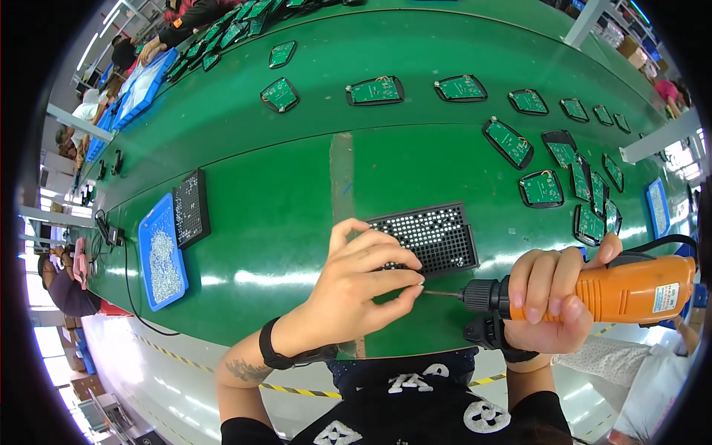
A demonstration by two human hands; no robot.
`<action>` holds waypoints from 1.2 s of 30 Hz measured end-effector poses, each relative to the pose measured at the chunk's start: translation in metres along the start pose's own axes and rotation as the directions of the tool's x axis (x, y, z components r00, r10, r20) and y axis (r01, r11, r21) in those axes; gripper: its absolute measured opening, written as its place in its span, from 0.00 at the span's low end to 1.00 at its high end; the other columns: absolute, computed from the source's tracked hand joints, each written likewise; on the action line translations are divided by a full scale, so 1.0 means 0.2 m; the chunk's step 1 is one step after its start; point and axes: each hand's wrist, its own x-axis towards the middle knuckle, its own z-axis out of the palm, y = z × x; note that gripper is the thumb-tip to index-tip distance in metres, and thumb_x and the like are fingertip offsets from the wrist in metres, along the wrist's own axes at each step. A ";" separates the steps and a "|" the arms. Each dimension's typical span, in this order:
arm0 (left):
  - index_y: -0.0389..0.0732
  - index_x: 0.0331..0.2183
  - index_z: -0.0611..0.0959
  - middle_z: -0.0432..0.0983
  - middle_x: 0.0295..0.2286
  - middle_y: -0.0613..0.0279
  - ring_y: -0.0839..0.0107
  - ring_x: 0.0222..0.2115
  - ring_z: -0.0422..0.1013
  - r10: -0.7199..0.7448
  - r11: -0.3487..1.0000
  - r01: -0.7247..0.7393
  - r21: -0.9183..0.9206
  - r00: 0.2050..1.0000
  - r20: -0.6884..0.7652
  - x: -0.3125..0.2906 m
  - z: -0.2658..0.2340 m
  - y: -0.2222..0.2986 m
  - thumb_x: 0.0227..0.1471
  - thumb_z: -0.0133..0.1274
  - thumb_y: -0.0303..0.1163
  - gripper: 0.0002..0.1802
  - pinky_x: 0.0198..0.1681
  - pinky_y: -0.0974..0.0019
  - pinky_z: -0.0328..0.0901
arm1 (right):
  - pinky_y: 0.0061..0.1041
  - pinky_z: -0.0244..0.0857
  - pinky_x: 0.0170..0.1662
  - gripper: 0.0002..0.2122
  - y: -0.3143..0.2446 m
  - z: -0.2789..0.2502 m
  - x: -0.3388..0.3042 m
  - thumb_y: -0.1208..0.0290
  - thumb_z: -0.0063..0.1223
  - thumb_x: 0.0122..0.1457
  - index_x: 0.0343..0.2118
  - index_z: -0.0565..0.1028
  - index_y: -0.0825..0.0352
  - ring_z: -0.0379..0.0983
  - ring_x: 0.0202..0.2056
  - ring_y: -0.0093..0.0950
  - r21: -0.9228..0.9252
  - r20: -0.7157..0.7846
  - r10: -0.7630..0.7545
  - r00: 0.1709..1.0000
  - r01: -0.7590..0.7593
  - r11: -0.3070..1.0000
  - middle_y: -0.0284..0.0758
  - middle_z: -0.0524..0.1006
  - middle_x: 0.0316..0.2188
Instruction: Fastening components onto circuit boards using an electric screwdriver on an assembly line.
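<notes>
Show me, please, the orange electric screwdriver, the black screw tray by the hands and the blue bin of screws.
orange electric screwdriver (630, 288): head view, on its orange body.
black screw tray (437, 236): head view, on its dotted top.
blue bin (148, 227): head view, on its upper rim.

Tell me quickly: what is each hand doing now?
Left hand: fingers pinched at the screwdriver bit tip; whether they hold a screw cannot be told.
Right hand: closed around the orange electric screwdriver.
</notes>
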 end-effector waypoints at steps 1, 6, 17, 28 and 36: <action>0.44 0.24 0.82 0.76 0.27 0.70 0.69 0.32 0.69 -0.013 0.999 0.013 0.036 1.000 -0.023 0.00 0.01 0.00 0.30 0.62 0.27 0.10 0.45 0.57 0.53 | 0.27 0.63 0.21 0.21 -0.01 0.00 0.00 0.76 0.52 0.50 0.41 0.52 0.54 0.63 0.13 0.23 0.003 0.006 0.001 1.000 -0.001 1.000 0.27 0.63 0.14; 0.45 0.20 0.80 0.74 0.25 0.73 0.71 0.30 0.68 -0.004 0.979 0.017 0.204 0.998 -0.067 -0.04 0.03 0.03 0.29 0.61 0.26 0.08 0.45 0.53 0.53 | 0.27 0.63 0.21 0.22 -0.03 -0.02 0.00 0.75 0.52 0.49 0.40 0.52 0.54 0.63 0.13 0.23 0.024 -0.017 -0.010 1.000 0.010 1.000 0.26 0.63 0.14; 0.45 0.20 0.78 0.71 0.26 0.73 0.72 0.31 0.67 0.026 0.948 -0.023 0.317 1.000 -0.005 -0.03 0.06 0.07 0.31 0.61 0.27 0.08 0.46 0.51 0.52 | 0.26 0.63 0.23 0.23 -0.01 -0.02 -0.01 0.75 0.55 0.49 0.41 0.52 0.52 0.65 0.15 0.24 0.046 0.032 0.038 0.999 -0.040 0.998 0.26 0.63 0.14; 0.41 0.29 0.78 0.71 0.31 0.67 0.68 0.33 0.67 -0.172 0.918 0.107 0.383 0.975 0.140 -0.08 0.05 0.07 0.35 0.60 0.28 0.12 0.46 0.55 0.52 | 0.25 0.61 0.24 0.20 0.14 -0.10 0.12 0.78 0.43 0.51 0.46 0.53 0.61 0.62 0.17 0.22 -0.335 -0.107 -0.003 0.994 -0.033 0.942 0.31 0.62 0.16; 0.41 0.29 0.79 0.73 0.31 0.66 0.67 0.33 0.67 -0.451 0.848 0.427 0.314 0.892 0.004 -0.22 0.02 0.14 0.36 0.61 0.27 0.12 0.46 0.60 0.51 | 0.26 0.63 0.25 0.20 0.21 -0.10 0.10 0.82 0.42 0.51 0.45 0.52 0.62 0.62 0.17 0.22 -0.352 0.001 0.100 0.995 -0.093 0.932 0.31 0.63 0.17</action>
